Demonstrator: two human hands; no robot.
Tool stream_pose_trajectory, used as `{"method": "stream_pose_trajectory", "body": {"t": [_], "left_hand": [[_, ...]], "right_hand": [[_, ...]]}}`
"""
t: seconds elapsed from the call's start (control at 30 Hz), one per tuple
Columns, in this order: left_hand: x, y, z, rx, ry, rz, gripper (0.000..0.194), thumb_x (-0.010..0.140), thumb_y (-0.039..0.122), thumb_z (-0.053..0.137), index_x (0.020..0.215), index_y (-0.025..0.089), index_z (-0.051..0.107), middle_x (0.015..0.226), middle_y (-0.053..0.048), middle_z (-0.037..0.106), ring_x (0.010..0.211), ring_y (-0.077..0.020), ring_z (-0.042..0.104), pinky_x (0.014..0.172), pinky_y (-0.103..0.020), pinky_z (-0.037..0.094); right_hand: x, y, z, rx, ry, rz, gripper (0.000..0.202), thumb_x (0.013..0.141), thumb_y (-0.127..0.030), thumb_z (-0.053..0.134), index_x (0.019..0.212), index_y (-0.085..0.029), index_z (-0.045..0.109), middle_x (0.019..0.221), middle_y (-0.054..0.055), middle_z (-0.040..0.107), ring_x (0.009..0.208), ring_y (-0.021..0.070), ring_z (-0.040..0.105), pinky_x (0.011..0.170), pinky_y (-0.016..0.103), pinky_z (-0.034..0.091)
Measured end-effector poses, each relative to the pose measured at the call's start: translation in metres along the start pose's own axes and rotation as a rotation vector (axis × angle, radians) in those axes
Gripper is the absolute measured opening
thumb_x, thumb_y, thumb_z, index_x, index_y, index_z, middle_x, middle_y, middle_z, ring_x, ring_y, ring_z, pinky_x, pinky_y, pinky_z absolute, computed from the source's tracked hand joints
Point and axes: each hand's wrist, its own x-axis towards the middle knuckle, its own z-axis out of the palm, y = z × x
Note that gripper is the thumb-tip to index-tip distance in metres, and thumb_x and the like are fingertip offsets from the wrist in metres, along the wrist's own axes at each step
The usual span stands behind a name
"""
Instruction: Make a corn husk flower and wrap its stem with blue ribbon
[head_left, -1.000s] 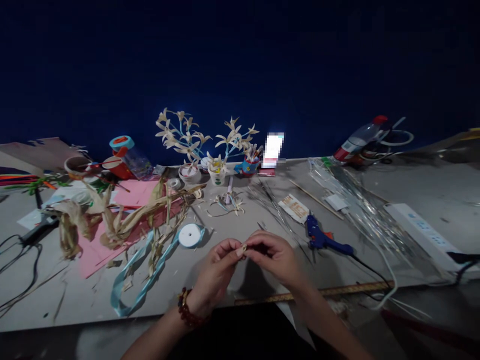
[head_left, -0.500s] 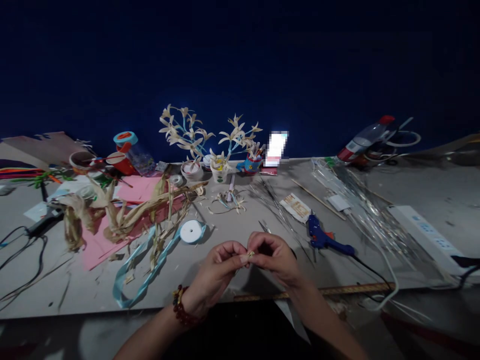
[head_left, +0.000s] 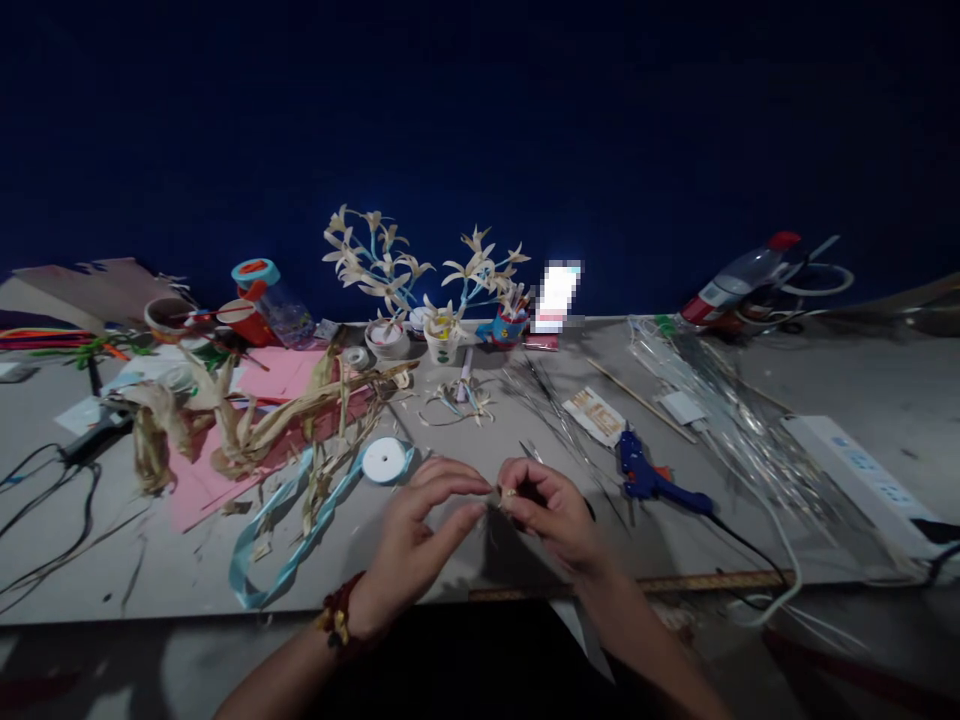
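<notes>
The left hand has loosened since a moment ago: its fingers now fan out, with only the fingertips meeting the small pale husk piece that the right hand pinches firmly above the table. The grip seems to be passing rightward. Just beyond the left hand lies a white ribbon spool; beside the right, a blue glue gun. Farther off stand husk flowers.

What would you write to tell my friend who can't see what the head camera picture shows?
Two hands meet over a grey table: the right hand pinches a tiny pale husk piece, and the left hand touches it with its fingertips. Around them lie dried husks, a blue ribbon roll, a blue glue gun and small pots of husk flowers.
</notes>
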Motion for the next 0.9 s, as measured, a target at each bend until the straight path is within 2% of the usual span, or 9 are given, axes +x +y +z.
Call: {"method": "stream_pose_trajectory", "body": {"t": [0.07,0.23,0.3,0.4,0.53,0.67,0.9], "left_hand": [[0.003,0.001,0.001,0.037,-0.014,0.011,0.009,0.091,0.022,0.069,0.098,0.020,0.074,0.095,-0.007,0.075,0.096,-0.0221,0.066,0.094,-0.038,0.045],[0.003,-0.005,0.010,0.011,-0.044,-0.109,0.007,0.091,0.024,0.068,0.088,0.019,0.071,0.087,-0.006,0.073,0.086,-0.0203,0.068,0.082,-0.033,0.051],[0.000,-0.006,0.014,0.095,-0.013,-0.022,0.004,0.092,0.021,0.066,0.091,0.019,0.070,0.088,-0.005,0.074,0.088,-0.0196,0.068,0.091,-0.037,0.049],[-0.003,-0.006,0.018,0.320,0.058,0.173,0.010,0.090,0.013,0.067,0.097,0.021,0.068,0.092,-0.004,0.075,0.094,-0.0200,0.068,0.109,-0.048,0.038],[-0.002,-0.006,0.021,0.506,0.134,0.305,0.015,0.087,0.008,0.067,0.095,0.021,0.065,0.091,-0.003,0.076,0.093,-0.0202,0.068,0.111,-0.052,0.035],[0.000,-0.005,0.021,0.542,0.151,0.330,0.016,0.088,0.006,0.063,0.093,0.022,0.064,0.089,-0.002,0.076,0.090,-0.0196,0.068,0.110,-0.054,0.036],[0.001,-0.008,0.026,0.421,0.158,0.280,0.015,0.089,0.007,0.060,0.092,0.021,0.063,0.082,-0.002,0.071,0.086,-0.0191,0.066,0.104,-0.050,0.043]], "right_hand": [[0.000,0.002,0.002,-0.004,0.029,-0.022,0.031,0.079,-0.046,0.080,0.078,-0.020,0.063,0.073,-0.003,0.051,0.056,0.0091,0.037,0.047,0.022,0.026],[-0.002,0.004,0.005,-0.018,0.062,-0.057,0.028,0.080,-0.044,0.079,0.078,-0.020,0.064,0.069,-0.004,0.049,0.056,0.0096,0.037,0.048,0.022,0.026],[-0.003,0.006,0.005,-0.033,0.103,-0.073,0.027,0.081,-0.042,0.079,0.079,-0.020,0.064,0.070,-0.004,0.050,0.056,0.0093,0.036,0.049,0.022,0.026],[-0.004,0.010,0.009,-0.042,0.188,-0.107,0.025,0.082,-0.040,0.079,0.079,-0.020,0.064,0.072,-0.004,0.051,0.057,0.0092,0.037,0.050,0.022,0.027],[-0.006,0.013,0.017,0.015,0.250,-0.136,0.024,0.082,-0.039,0.078,0.080,-0.021,0.063,0.070,-0.005,0.050,0.056,0.0088,0.036,0.050,0.022,0.028],[-0.007,0.015,0.024,0.035,0.294,-0.158,0.023,0.083,-0.036,0.077,0.079,-0.020,0.061,0.069,-0.005,0.049,0.055,0.0085,0.036,0.049,0.022,0.028],[-0.008,0.019,0.028,-0.073,0.370,-0.279,0.016,0.087,-0.032,0.073,0.081,-0.021,0.063,0.074,-0.003,0.052,0.060,0.0103,0.042,0.051,0.022,0.033]]}}
